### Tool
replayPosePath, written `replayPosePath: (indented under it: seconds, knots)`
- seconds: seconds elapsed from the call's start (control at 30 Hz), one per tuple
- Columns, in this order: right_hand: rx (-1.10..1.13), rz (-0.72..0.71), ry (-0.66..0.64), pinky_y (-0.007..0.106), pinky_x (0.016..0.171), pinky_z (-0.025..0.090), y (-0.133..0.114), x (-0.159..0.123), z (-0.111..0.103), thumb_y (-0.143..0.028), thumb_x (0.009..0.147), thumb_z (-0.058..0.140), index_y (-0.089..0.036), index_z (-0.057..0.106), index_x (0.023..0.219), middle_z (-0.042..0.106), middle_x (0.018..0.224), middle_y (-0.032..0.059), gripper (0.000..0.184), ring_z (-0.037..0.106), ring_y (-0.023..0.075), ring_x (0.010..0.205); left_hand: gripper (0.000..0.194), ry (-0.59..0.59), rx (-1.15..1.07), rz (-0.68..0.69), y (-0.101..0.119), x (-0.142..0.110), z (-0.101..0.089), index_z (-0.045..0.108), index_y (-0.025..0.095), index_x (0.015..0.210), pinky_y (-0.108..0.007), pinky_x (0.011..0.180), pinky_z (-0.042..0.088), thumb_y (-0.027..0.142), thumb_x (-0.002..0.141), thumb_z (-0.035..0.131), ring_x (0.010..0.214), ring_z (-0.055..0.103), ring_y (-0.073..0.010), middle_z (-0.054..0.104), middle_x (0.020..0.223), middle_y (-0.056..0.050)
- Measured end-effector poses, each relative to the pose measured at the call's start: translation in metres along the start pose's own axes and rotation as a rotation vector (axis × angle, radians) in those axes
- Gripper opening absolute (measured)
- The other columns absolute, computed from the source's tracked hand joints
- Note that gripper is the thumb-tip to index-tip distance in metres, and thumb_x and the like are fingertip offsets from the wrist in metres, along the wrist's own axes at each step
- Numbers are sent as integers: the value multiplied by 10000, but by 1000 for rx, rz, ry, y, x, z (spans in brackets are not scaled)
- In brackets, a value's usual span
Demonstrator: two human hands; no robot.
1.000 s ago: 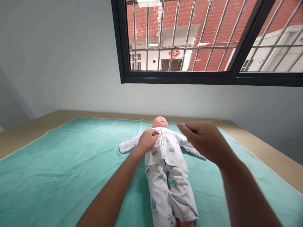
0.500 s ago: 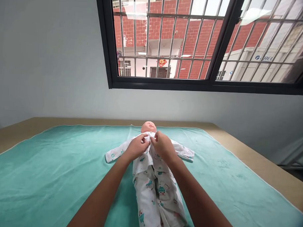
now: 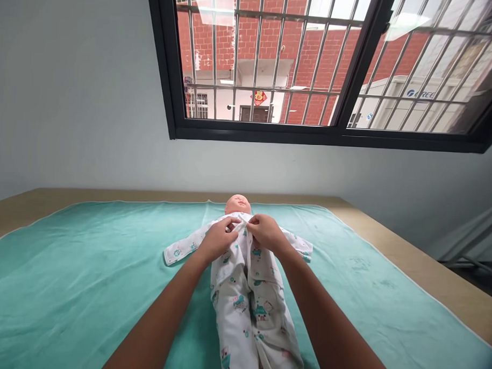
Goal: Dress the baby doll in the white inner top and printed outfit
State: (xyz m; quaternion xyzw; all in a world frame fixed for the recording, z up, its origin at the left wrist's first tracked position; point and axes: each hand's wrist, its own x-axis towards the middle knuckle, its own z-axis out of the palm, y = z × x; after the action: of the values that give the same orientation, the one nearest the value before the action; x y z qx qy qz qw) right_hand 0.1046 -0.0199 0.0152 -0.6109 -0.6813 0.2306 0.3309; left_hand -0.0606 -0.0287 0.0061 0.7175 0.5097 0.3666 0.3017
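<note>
A baby doll (image 3: 238, 203) lies on its back on a green blanket (image 3: 106, 266), head toward the wall. It wears a white printed baby shirt (image 3: 230, 257) with long sleeves spread to both sides, and matching printed trousers (image 3: 241, 313). At the chest, my left hand (image 3: 220, 238) pinches the left part of the shirt's front near the neckline. Close beside it, my right hand (image 3: 265, 231) has its fingertips closed on the other front edge. Fabric bunches between the two hands, and the fingertips partly hide the fastening there.
The blanket covers most of a wooden table (image 3: 393, 241), whose bare border shows at the back and right. Behind it rises a pale wall (image 3: 91, 104) with a dark-framed barred window (image 3: 256, 132). A grey tubular frame (image 3: 469, 251) stands at the far right.
The view has shifted slightly. My right hand's fingers have moved a little apart from the left ones, and the shirt front between them looks more parted.
</note>
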Motion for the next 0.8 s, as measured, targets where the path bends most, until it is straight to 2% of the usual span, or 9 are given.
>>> replayPosePath:
  seconds: [0.07, 0.27, 0.37, 0.47, 0.63, 0.8]
  knots:
    - [108, 34, -44, 227, 454, 310, 4, 1, 0, -203, 705, 516, -185, 547, 632, 515, 493, -24, 82, 461, 111, 454, 266, 31, -12, 4, -2, 2, 0, 679, 206, 1005, -247, 669, 422, 268, 810, 510, 715, 561, -147, 615, 799, 13]
    - [398, 101, -89, 213, 416, 338, 14, 4, 6, -304, 722, 551, -194, 512, 638, 444, 513, -46, 144, 400, 91, 445, 260, 109, -49, 16, -6, 4, 10, 714, 196, 931, -275, 740, 442, 375, 840, 549, 769, 600, -167, 702, 850, -12]
    - [490, 111, -107, 215, 402, 316, 19, 5, 7, -331, 716, 586, -190, 540, 659, 424, 526, -50, 159, 377, 90, 454, 233, 194, -50, 7, -8, 3, 18, 706, 201, 889, -266, 689, 430, 371, 848, 552, 698, 569, -148, 685, 798, -4]
    - [553, 109, -125, 215, 418, 316, 22, 5, 7, -345, 709, 624, -177, 602, 707, 442, 552, -46, 170, 385, 89, 473, 213, 257, -46, 66, -10, 2, 23, 706, 215, 974, -255, 676, 426, 320, 850, 568, 652, 539, -131, 655, 751, 12]
    - [628, 93, -175, 215, 475, 336, 23, 4, 4, -363, 691, 693, -152, 660, 715, 480, 584, -33, 215, 398, 81, 517, 224, 280, 41, 178, -14, 4, 25, 727, 231, 1021, -258, 729, 431, 234, 849, 583, 735, 556, -140, 683, 861, -11]
    - [667, 93, -187, 213, 477, 325, 22, 3, 3, -375, 694, 721, -144, 666, 694, 502, 592, -22, 237, 398, 78, 525, 169, 322, 57, 174, -17, 4, 26, 721, 223, 963, -250, 707, 420, 271, 854, 600, 720, 542, -137, 657, 824, -6]
